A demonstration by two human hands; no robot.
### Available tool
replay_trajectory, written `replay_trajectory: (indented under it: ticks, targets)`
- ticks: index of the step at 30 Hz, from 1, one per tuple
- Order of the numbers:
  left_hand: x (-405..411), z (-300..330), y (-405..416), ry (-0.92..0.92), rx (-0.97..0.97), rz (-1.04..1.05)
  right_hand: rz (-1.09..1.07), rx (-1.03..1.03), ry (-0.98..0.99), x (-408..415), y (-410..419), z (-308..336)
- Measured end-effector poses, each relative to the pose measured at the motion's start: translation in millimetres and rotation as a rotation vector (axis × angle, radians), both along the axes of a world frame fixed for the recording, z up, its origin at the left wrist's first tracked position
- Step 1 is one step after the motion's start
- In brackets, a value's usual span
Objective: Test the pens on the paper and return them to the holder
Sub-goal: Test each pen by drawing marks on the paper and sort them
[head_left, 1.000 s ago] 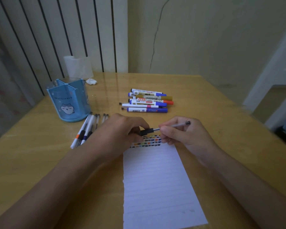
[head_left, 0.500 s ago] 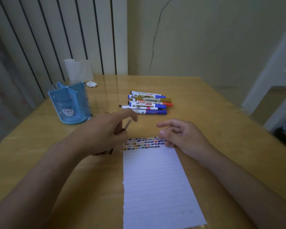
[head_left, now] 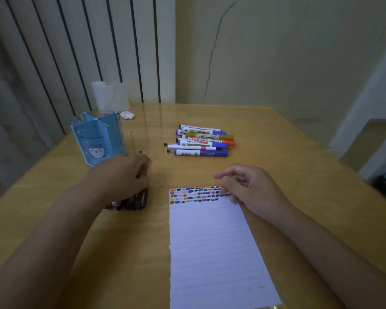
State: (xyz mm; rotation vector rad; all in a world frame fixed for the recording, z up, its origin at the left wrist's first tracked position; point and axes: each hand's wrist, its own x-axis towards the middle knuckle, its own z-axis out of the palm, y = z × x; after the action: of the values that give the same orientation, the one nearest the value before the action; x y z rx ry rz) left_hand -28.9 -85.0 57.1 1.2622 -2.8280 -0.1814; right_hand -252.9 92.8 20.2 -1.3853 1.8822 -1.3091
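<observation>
The grip of the left hand point(head_left: 123, 175) was curled down over a bundle of thin pens point(head_left: 133, 200) lying on the bench point(head_left: 276, 152), the fingers bent around them; dark pen ends stuck out beyond the fingertips on the far side and a blurred cluster of dark ends showed at the near side of the palm, so the hand looked closed on the bundle, though the blur hid how many pens it covered. The right hand point(head_left: 247, 188) was loose and half open with nothing in it, its fingertips resting on the top right corner of the lined paper point(head_left: 212, 248). The paper lay flat on the bench between the two forearms, its top edge filled with rows of small coloured test marks point(head_left: 194, 194) and the rest of the sheet bare.

The blue holder point(head_left: 98, 139), divided into compartments and printed with a small cartoon face, stood upright just beyond the left hand, near the far left of the bench. A group of capped markers point(head_left: 203, 140) lay side by side further back, well apart from the holder, with blue, gold, orange and pink showing among them. Behind the holder stood a white tissue roll point(head_left: 109, 94), with a crumpled scrap of tissue point(head_left: 127, 115) just beside it
</observation>
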Motion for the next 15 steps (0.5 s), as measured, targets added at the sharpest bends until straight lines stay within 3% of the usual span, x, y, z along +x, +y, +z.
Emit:
replay_trajectory:
  ticks: [8,15]
  targets:
    - [-2.4,0.8,2.5,0.001,0.036,0.031,-0.014,-0.003,0.032,-0.8,0.9,0.7]
    - [-25.4,-10.4,4.1,0.237,-0.148,-0.105,-0.024,-0.006,0.063,-0.3,0.6,2.4]
